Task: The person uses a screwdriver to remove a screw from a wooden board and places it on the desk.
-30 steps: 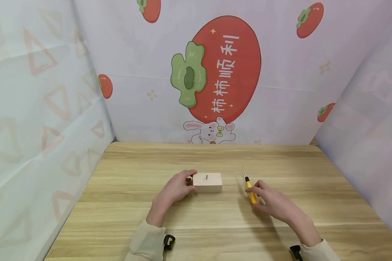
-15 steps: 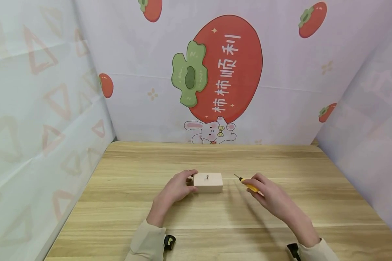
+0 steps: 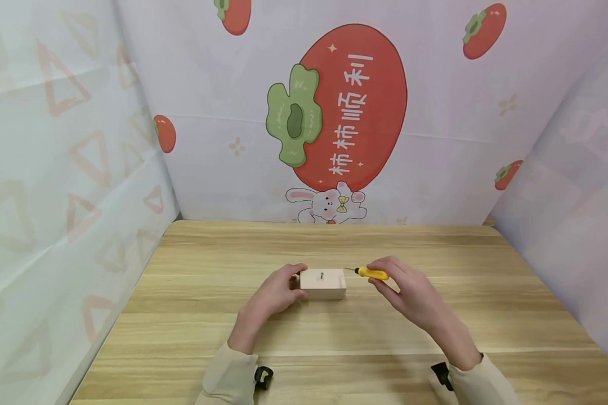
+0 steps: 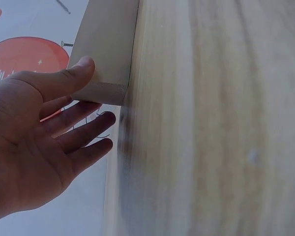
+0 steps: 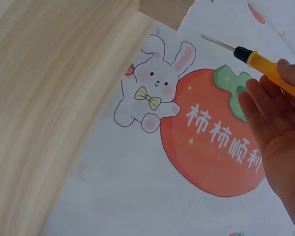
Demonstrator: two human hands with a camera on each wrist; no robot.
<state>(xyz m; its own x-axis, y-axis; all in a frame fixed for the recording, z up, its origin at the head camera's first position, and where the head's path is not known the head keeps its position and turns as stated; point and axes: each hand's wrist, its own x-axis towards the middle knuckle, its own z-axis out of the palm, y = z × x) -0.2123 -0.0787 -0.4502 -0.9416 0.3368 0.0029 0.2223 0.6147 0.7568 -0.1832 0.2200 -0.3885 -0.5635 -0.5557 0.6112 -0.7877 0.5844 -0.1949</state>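
A pale wooden block (image 3: 322,293) lies on the table, and a small screw (image 3: 321,275) stands upright from its top face. My left hand (image 3: 273,292) holds the block's left end between thumb and fingers; in the left wrist view the thumb presses the near side of the block (image 4: 105,44), the other fingers spread behind its end. Between thumb and fingers, my right hand (image 3: 407,292) pinches a yellow-handled screwdriver (image 3: 374,274) with a black collar. Its thin shaft points left, the tip right by the block's top right edge. In the right wrist view the screwdriver (image 5: 265,68) slants toward the block's end.
The wood-grain table (image 3: 314,349) stretches around both hands. Behind it hangs a backdrop (image 3: 213,180) printed with persimmons and a rabbit, and pale cloth walls (image 3: 56,185) close in the sides. Each wrist carries a black strap (image 3: 263,377).
The right hand has risen and moved left, turning the screwdriver from pointing away to nearly level, tip leftward toward the block. The left hand and block have stayed put.
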